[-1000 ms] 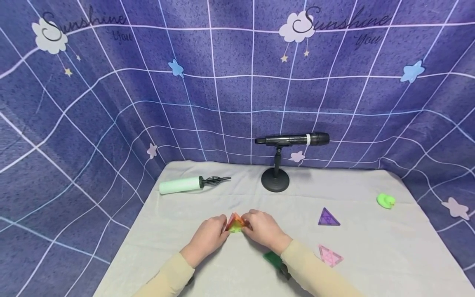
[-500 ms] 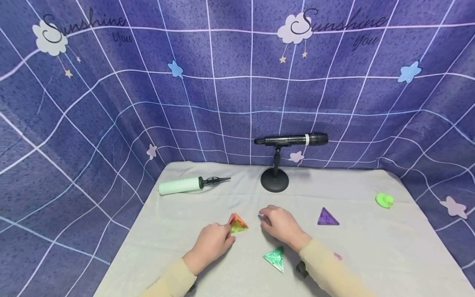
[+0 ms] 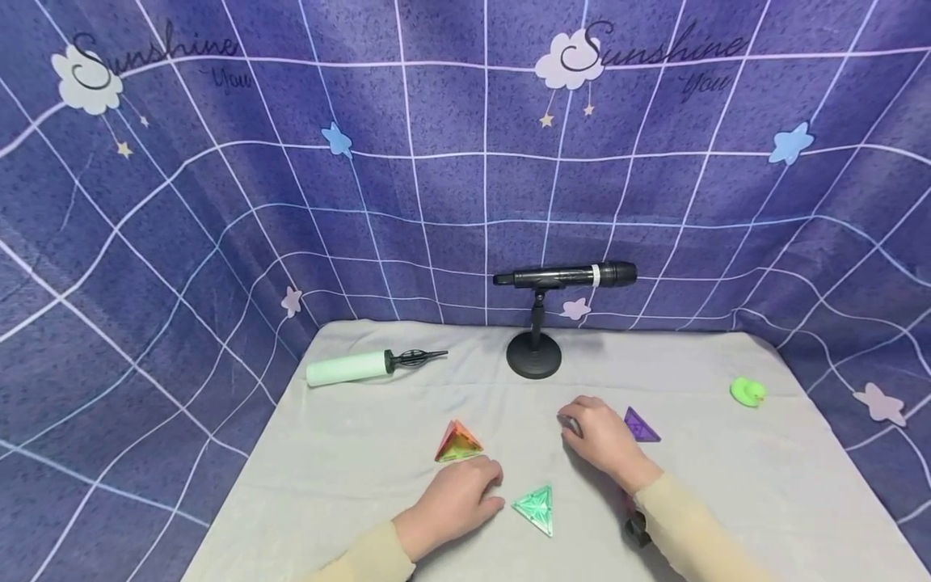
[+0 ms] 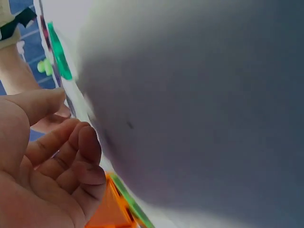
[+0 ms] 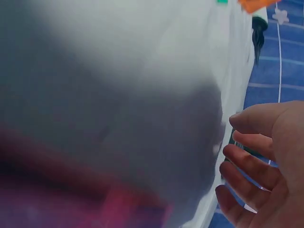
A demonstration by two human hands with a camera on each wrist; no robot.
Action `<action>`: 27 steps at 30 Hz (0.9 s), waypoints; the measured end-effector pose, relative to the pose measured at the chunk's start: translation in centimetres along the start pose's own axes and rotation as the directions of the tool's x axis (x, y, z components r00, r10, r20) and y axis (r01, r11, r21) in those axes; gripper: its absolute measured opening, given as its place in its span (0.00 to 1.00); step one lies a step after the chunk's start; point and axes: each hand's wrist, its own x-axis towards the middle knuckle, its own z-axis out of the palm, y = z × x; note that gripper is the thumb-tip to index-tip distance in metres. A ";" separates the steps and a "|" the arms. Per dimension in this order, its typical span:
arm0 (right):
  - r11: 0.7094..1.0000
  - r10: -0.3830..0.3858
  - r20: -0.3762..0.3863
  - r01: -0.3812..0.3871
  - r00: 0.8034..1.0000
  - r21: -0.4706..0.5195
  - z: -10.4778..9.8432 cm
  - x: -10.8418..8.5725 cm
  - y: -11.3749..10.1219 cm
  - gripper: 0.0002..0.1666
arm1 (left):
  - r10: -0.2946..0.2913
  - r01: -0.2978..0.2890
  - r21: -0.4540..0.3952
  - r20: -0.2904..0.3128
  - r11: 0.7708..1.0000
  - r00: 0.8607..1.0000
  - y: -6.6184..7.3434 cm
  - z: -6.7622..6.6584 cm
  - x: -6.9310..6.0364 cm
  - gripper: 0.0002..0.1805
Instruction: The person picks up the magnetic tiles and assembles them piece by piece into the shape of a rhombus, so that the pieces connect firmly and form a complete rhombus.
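My left hand hovers or rests between a small triangular piece built of magnetic tiles, orange, red and yellow-green, and a green triangular tile. Nothing is held in its loosely bent fingers, as the left wrist view shows. My right hand is just left of a purple triangular tile, covering part of it. In the right wrist view, its fingers are spread and hold nothing. A blurred pink tile shows low in that view; in the head view my right forearm mostly hides it.
A black microphone on a round-based stand stands at the back. A mint-green hand pump lies at back left. Toward the right edge sits a green toy duck. Behind the white-covered table hangs a blue grid-patterned curtain.
Both hands have let go of the tile piece. My right hand has moved right, toward the purple tile, uncovering the green tile. My left hand has shifted right and nearer the green tile.
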 end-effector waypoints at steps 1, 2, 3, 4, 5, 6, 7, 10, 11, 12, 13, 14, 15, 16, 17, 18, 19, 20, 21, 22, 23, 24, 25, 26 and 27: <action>1.000 -0.005 -0.014 0.005 1.000 -0.013 -0.2 -0.2 0.4 0.14 | 0.012 -0.012 -0.002 0.005 1.000 1.000 0.3 0.1 0.2 0.10; 1.000 -0.012 -0.027 0.011 1.000 -0.021 -0.4 -0.4 0.8 0.14 | 0.023 -0.023 0.001 0.012 1.000 1.000 0.5 0.2 0.3 0.11; 0.999 -0.018 -0.041 0.016 0.999 -0.032 -0.6 -0.5 1.2 0.14 | 0.032 -0.032 0.000 0.021 0.999 0.999 0.8 0.3 0.4 0.11; 0.999 -0.023 -0.054 0.021 0.998 -0.041 -0.9 -0.7 1.6 0.14 | 0.040 -0.040 0.000 0.028 0.999 0.999 1.0 0.4 0.6 0.12; 0.998 -0.026 -0.068 0.023 0.997 -0.051 -1.1 -0.9 2.0 0.15 | 0.047 -0.047 0.001 0.036 0.999 0.998 1.2 0.5 0.7 0.12; 0.998 -0.027 -0.081 0.022 0.996 -0.060 -1.4 -1.2 2.3 0.15 | 0.053 -0.053 0.002 0.043 0.999 0.998 1.4 0.6 0.8 0.13; 0.997 -0.027 -0.094 0.021 0.995 -0.070 -1.6 -1.4 2.7 0.15 | 0.058 -0.058 0.006 0.047 0.998 0.997 1.5 0.6 0.9 0.13; 0.997 -0.022 -0.123 0.012 0.992 -0.081 -2.2 -2.2 3.7 0.16 | 0.067 -0.068 0.015 0.055 0.998 0.996 1.9 0.8 1.1 0.14; 0.997 -0.018 -0.129 0.008 0.992 -0.081 -2.3 -2.4 4.0 0.17 | 0.072 -0.073 0.019 0.057 0.997 0.996 2.0 0.9 1.2 0.14; 0.997 -0.015 -0.131 0.005 0.991 -0.080 -2.4 -2.6 4.3 0.17 | 0.074 -0.075 0.022 0.058 0.997 0.996 2.1 0.9 1.2 0.14; 0.997 -0.013 -0.131 0.003 0.991 -0.077 -2.5 -2.8 4.5 0.17 | 0.075 -0.076 0.023 0.060 0.997 0.995 2.2 1.0 1.3 0.15; 0.997 -0.007 -0.128 -0.002 0.992 -0.072 -2.6 -3.0 4.7 0.17 | 0.076 -0.077 0.022 0.062 0.997 0.995 2.3 1.0 1.3 0.15; 0.998 -0.002 -0.124 -0.006 0.992 -0.067 -2.7 -3.2 5.0 0.17 | 0.077 -0.079 0.022 0.064 0.997 0.995 2.3 1.1 1.3 0.15; 0.998 0.004 -0.120 -0.012 0.993 -0.065 -2.7 -3.4 5.2 0.17 | 0.079 -0.080 0.022 0.065 0.997 0.995 2.4 1.2 1.3 0.15; 0.998 0.014 -0.115 -0.021 0.993 -0.062 -2.8 -3.6 5.3 0.18 | 0.081 -0.082 0.023 0.066 0.996 0.995 2.4 1.3 1.3 0.15; 0.998 0.022 -0.111 -0.028 0.994 -0.060 -2.8 -3.7 5.5 0.18 | 0.083 -0.085 0.024 0.065 0.996 0.994 2.5 1.4 1.3 0.15; 0.998 0.028 -0.109 -0.035 0.994 -0.061 -2.9 -3.9 5.7 0.19 | 0.084 -0.086 0.023 0.065 0.996 0.994 2.6 1.5 1.4 0.15; 0.997 0.035 -0.109 -0.042 0.993 -0.061 -3.0 -4.1 5.8 0.20 | 0.085 -0.086 0.022 0.064 0.996 0.994 2.6 1.6 1.4 0.15; 0.997 0.041 -0.110 -0.047 0.993 -0.060 -3.0 -4.3 5.9 0.21 | 0.086 -0.087 0.024 0.063 0.996 0.994 2.6 1.7 1.4 0.15; 0.997 0.043 -0.113 -0.050 0.993 -0.062 -3.1 -4.5 6.0 0.22 | 0.087 -0.088 0.025 0.062 0.996 0.994 2.6 1.7 1.4 0.15; 0.997 0.045 -0.115 -0.052 0.992 -0.062 -3.2 -4.7 6.1 0.22 | 0.088 -0.089 0.028 0.060 0.996 0.994 2.7 1.8 1.4 0.15; 0.997 0.045 -0.118 -0.052 0.992 -0.062 -3.3 -4.8 6.2 0.23 | 0.086 -0.088 0.029 0.058 0.996 0.995 2.7 1.8 1.5 0.15; 0.997 0.044 -0.122 -0.052 0.992 -0.065 -3.4 -5.0 6.3 0.24 | 0.085 -0.087 0.032 0.056 0.996 0.995 2.7 1.9 1.5 0.15; 0.997 0.045 -0.124 -0.053 0.991 -0.063 -3.5 -5.1 6.4 0.25 | 0.086 -0.088 0.036 0.052 0.995 0.995 2.7 2.0 1.5 0.14; 0.997 0.042 -0.128 -0.051 0.991 -0.066 -3.6 -5.2 6.4 0.26 | 0.087 -0.089 0.039 0.049 0.995 0.995 2.7 2.0 1.5 0.14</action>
